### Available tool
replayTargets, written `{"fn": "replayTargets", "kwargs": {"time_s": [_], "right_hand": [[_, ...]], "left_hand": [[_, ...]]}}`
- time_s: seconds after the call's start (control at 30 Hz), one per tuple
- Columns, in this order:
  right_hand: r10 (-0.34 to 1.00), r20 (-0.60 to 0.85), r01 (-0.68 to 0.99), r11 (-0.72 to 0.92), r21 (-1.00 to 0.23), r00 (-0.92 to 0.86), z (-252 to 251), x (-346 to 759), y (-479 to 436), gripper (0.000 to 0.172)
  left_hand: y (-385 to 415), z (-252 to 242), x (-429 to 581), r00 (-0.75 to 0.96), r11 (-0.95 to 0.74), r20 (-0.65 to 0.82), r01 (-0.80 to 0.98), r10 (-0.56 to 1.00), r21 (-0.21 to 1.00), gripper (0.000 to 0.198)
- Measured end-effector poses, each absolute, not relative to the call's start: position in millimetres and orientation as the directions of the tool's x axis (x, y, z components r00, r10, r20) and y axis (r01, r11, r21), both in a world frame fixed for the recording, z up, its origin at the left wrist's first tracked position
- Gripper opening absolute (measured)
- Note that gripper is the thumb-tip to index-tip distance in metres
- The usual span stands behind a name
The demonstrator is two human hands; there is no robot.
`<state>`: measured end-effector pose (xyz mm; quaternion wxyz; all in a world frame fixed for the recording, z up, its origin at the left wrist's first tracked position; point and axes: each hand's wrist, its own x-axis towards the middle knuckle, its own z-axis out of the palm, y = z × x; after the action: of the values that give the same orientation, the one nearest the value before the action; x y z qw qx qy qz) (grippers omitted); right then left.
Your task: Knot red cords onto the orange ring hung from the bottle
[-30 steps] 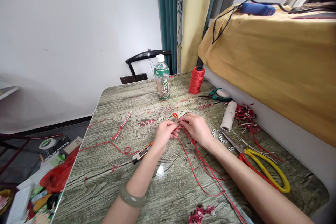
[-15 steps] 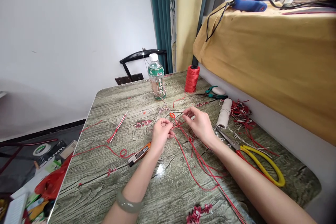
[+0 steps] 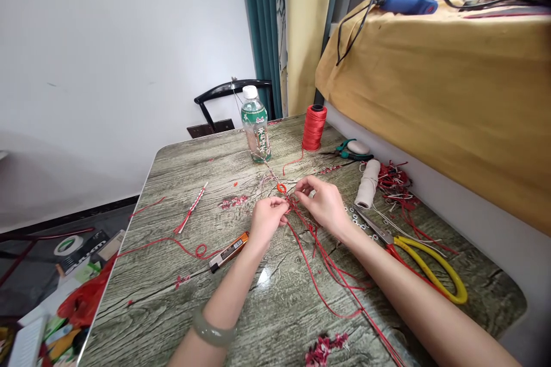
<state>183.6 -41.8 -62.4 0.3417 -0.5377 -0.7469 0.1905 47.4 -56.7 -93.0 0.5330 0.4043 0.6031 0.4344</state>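
Note:
Near the middle of the wood-patterned table (image 3: 172,287), my left hand (image 3: 270,217) pinches red cord beside a knotted stretch. Just right of it, my right hand (image 3: 322,202) has its fingers curled together at the cords; what lies between the fingertips is too small to make out. An orange ring (image 3: 281,188) sits on the cord above both hands. From there a thin line runs up to a plastic bottle (image 3: 256,126) with a green label. Long red cords (image 3: 310,281) trail from the hands toward the lower right.
Yellow-handled scissors (image 3: 447,266), small rings and a white string roll (image 3: 368,183) lie right. A red thread spool (image 3: 314,128) and pliers (image 3: 350,152) stand farther back. Left are a box cutter (image 3: 229,252) and a braided piece (image 3: 191,207).
My left hand has shifted slightly right, closer to the knot. My right hand has moved slightly left, its fingertips nearer the cords. The view has shifted a little.

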Motion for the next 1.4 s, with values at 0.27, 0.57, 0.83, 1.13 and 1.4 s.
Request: {"fn": "replayTargets", "kwargs": {"time_s": [0.27,0.57,0.83,1.13,1.4], "right_hand": [[0.919,0.297,0.695,0.391,-0.603,-0.259,-64.6,179.1,-43.6,0.008],[0.913,0.202,0.617,0.390,-0.683,-0.355,-65.6,177.5,-44.6,0.009],[0.920,0.192,0.640,0.377,-0.669,-0.342,-64.7,177.4,-45.4,0.009],[0.907,0.188,0.575,0.389,-0.720,-0.378,-68.1,179.7,-42.7,0.013],[0.915,0.214,0.685,0.398,-0.610,-0.342,-69.7,176.7,-45.2,0.015]], "left_hand": [[-58.4,-80.5,44.0,-0.052,0.348,-0.351,-0.052,0.935,0.936,0.010],[-57.2,-77.4,41.4,-0.041,0.387,-0.393,-0.107,0.919,0.916,0.013],[-58.2,-75.0,40.8,-0.043,0.390,-0.399,-0.138,0.916,0.910,0.011],[-58.3,-76.0,40.1,-0.038,0.385,-0.394,-0.149,0.918,0.911,0.012],[-58.6,-73.9,40.4,-0.040,0.382,-0.392,-0.149,0.919,0.912,0.010]]}}
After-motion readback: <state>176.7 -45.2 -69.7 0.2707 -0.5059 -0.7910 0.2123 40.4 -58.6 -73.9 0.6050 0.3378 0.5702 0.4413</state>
